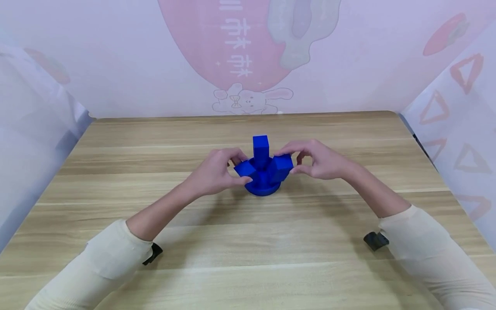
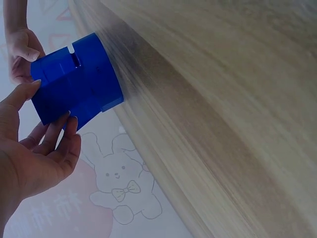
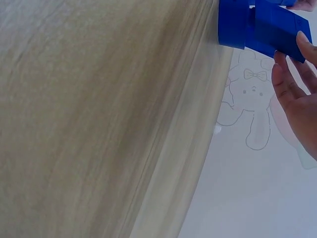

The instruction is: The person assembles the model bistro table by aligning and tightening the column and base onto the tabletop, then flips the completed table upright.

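A blue piece with a round base point(image 1: 262, 190) stands on the wooden table, with three thick square-ended arms rising from it. The rear arm point(image 1: 261, 147) is upright, while the left arm point(image 1: 244, 169) and right arm point(image 1: 282, 167) lean outward. My left hand point(image 1: 218, 173) pinches the left arm between thumb and fingers. On the other side, my right hand point(image 1: 320, 160) grips the right arm's outer end, fingers on top and thumb lower. The left wrist view shows the base point(image 2: 96, 72) meeting the table. Thumb and fingertips of the right hand point(image 3: 299, 99) touch the arm in the right wrist view.
The wooden table point(image 1: 252, 258) spreads around the blue piece. Behind it rises a pale backdrop point(image 1: 128, 64) with a rabbit and strawberry print. White sheets point(image 1: 35, 129) hang at both sides. A small black object point(image 1: 376, 241) sits at the right sleeve cuff.
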Demonstrator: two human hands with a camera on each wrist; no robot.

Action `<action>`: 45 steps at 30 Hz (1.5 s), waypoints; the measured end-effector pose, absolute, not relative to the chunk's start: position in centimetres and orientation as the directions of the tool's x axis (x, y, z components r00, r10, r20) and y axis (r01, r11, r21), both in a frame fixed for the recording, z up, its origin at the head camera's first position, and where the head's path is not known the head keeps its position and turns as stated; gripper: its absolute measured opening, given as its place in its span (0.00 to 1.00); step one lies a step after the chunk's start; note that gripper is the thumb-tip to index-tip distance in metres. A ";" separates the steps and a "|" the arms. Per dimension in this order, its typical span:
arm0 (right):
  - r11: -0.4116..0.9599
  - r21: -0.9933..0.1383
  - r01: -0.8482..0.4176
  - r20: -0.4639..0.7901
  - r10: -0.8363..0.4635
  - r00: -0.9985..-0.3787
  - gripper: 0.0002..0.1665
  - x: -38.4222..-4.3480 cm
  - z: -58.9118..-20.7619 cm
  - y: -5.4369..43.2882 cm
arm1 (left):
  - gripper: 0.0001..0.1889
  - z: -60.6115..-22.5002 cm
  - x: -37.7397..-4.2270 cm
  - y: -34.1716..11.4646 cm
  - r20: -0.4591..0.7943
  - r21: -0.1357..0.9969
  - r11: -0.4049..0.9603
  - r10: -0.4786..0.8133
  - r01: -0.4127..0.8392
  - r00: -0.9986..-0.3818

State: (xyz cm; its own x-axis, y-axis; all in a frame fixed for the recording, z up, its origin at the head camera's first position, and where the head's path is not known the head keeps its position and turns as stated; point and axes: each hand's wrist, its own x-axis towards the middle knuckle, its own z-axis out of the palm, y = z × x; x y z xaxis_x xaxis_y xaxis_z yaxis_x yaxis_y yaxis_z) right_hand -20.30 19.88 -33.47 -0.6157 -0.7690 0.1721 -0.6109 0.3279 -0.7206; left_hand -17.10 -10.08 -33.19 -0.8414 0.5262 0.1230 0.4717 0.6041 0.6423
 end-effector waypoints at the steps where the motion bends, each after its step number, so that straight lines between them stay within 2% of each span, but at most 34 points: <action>1: 0.333 -0.717 -0.612 0.173 -0.766 -0.619 0.28 -20.3 -33.4 19.9 | 0.18 -33.2 -17.1 -10.0 0.123 0.641 0.607 0.523 0.470 -0.843; 9: 0.382 -0.678 -0.628 0.197 -0.728 -0.657 0.26 -20.2 -33.6 19.1 | 0.18 -33.1 -17.2 -10.0 0.122 0.639 0.613 0.515 0.464 -0.849; 15: 0.420 -0.609 -0.673 0.224 -0.723 -0.653 0.28 -19.8 -33.8 18.0 | 0.19 -33.2 -17.2 -10.1 0.116 0.643 0.611 0.520 0.463 -0.847; 19: 0.389 -0.602 -0.697 0.216 -0.761 -0.611 0.29 -19.7 -33.7 18.1 | 0.19 -33.2 -17.3 -10.1 0.107 0.646 0.610 0.524 0.460 -0.845; 24: 0.312 -0.647 -0.696 0.133 -0.852 -0.506 0.29 -19.6 -33.2 18.9 | 0.19 -33.3 -17.3 -10.1 0.109 0.642 0.609 0.528 0.466 -0.842; 27: 0.299 -0.658 -0.691 0.110 -0.870 -0.481 0.28 -19.8 -33.1 19.1 | 0.19 -33.2 -17.2 -10.1 0.109 0.640 0.611 0.528 0.466 -0.842; 30: 0.308 -0.666 -0.679 0.107 -0.862 -0.495 0.26 -19.8 -33.0 18.9 | 0.19 -33.1 -17.2 -10.1 0.107 0.638 0.614 0.527 0.465 -0.843; 35: 0.348 -0.668 -0.657 0.117 -0.823 -0.555 0.27 -19.8 -32.9 18.4 | 0.20 -33.1 -17.2 -10.2 0.101 0.641 0.615 0.526 0.460 -0.844; 40: 0.407 -0.634 -0.657 0.129 -0.783 -0.609 0.26 -19.9 -32.9 17.6 | 0.20 -33.1 -17.2 -10.2 0.095 0.650 0.611 0.525 0.452 -0.846; 45: 0.444 -0.609 -0.657 0.134 -0.759 -0.637 0.25 -20.0 -33.0 17.1 | 0.20 -33.1 -17.1 -10.2 0.092 0.652 0.611 0.524 0.449 -0.847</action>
State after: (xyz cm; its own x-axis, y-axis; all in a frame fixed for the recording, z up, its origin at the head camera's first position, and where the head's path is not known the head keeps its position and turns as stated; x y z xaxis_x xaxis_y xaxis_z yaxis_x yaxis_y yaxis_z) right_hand -20.03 17.13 -33.02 -0.6374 -0.7588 0.1344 -0.6571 0.4441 -0.6090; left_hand -17.13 -10.18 -33.06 -0.8467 0.5240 0.0925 0.4494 0.6112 0.6515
